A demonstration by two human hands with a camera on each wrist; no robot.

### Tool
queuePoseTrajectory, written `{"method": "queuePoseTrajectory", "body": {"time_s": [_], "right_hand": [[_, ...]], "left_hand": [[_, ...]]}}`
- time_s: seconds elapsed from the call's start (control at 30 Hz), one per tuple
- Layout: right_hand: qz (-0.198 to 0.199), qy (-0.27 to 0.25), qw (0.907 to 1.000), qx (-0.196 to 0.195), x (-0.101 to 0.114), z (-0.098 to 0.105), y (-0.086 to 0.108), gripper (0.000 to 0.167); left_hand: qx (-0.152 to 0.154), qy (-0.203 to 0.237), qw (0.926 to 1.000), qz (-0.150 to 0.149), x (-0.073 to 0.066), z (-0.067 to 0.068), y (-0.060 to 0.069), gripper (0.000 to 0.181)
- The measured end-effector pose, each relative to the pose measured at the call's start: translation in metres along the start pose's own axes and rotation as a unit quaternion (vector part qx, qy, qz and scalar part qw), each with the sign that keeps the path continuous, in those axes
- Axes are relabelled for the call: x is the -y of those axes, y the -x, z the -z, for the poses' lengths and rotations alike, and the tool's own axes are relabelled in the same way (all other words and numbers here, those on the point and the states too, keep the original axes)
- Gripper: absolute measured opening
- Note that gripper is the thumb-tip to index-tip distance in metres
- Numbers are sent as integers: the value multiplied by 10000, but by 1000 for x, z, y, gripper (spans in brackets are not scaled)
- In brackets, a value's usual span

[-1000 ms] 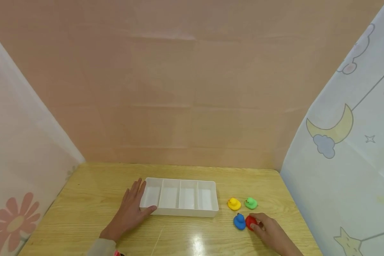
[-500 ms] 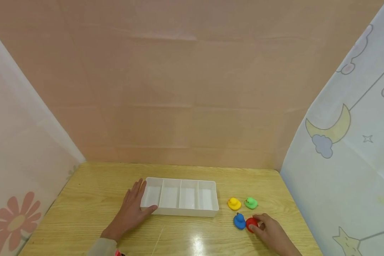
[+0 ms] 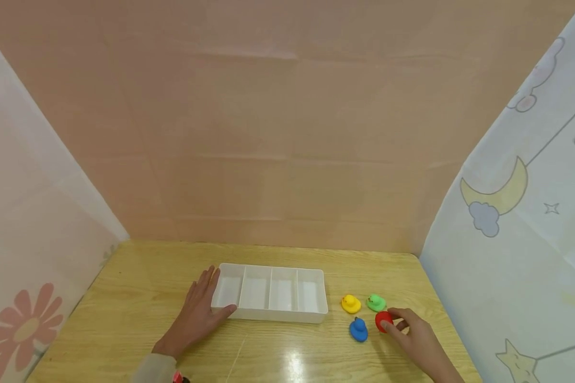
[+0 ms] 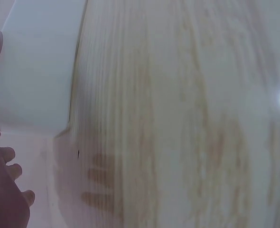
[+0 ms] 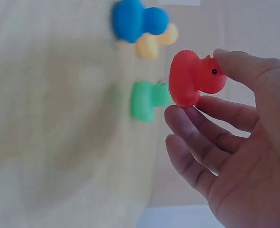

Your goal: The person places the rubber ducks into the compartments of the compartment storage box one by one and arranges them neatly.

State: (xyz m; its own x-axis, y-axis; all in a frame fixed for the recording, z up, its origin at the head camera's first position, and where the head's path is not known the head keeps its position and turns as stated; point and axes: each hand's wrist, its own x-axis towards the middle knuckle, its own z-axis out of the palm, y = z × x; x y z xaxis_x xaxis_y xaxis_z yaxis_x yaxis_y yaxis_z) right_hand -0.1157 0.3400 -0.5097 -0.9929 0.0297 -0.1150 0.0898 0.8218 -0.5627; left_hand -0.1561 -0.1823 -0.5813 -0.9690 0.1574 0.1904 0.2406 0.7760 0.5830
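In the head view my left hand [image 3: 196, 316] rests against the left end of a white divided tray [image 3: 278, 315]. Its fingers lie spread along that end, and the thumb touches the near wall. To the right, my right hand [image 3: 418, 340] pinches a red rubber duck [image 3: 383, 321] between thumb and fingers. The right wrist view shows this red duck [image 5: 185, 78] raised off the table, thumb at its head. Close by on the table sit a blue duck [image 3: 359, 330], a yellow duck [image 3: 351, 304] and a green duck [image 3: 376, 302].
The tray stands on a wooden table [image 3: 268, 356] with its compartments in a row. A tan sheet [image 3: 287, 133] rises behind the table. Printed sheets stand at the left [image 3: 29, 213] and right [image 3: 532, 276]. A small red and black object [image 3: 179, 377] shows at the bottom edge.
My right hand has lifted the red duck, which now stands apart from the blue duck and nearer the green one. My left hand and the tray hold their place.
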Motion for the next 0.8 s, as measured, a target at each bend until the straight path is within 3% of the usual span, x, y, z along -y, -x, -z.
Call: {"method": "queuePoseTrajectory", "body": {"time_s": [0.27, 0.5, 0.8], "right_hand": [[612, -57, 9978, -237, 22, 5, -15, 44], [694, -51, 9976, -23, 30, -2, -29, 49], [744, -9, 9972, 82, 39, -3, -33, 48]], "left_hand": [[-66, 8, 10000, 14, 1, -1, 1, 107], [17, 50, 9999, 94, -1, -3, 0, 107], [-87, 56, 9999, 7, -5, -1, 2, 104]]}}
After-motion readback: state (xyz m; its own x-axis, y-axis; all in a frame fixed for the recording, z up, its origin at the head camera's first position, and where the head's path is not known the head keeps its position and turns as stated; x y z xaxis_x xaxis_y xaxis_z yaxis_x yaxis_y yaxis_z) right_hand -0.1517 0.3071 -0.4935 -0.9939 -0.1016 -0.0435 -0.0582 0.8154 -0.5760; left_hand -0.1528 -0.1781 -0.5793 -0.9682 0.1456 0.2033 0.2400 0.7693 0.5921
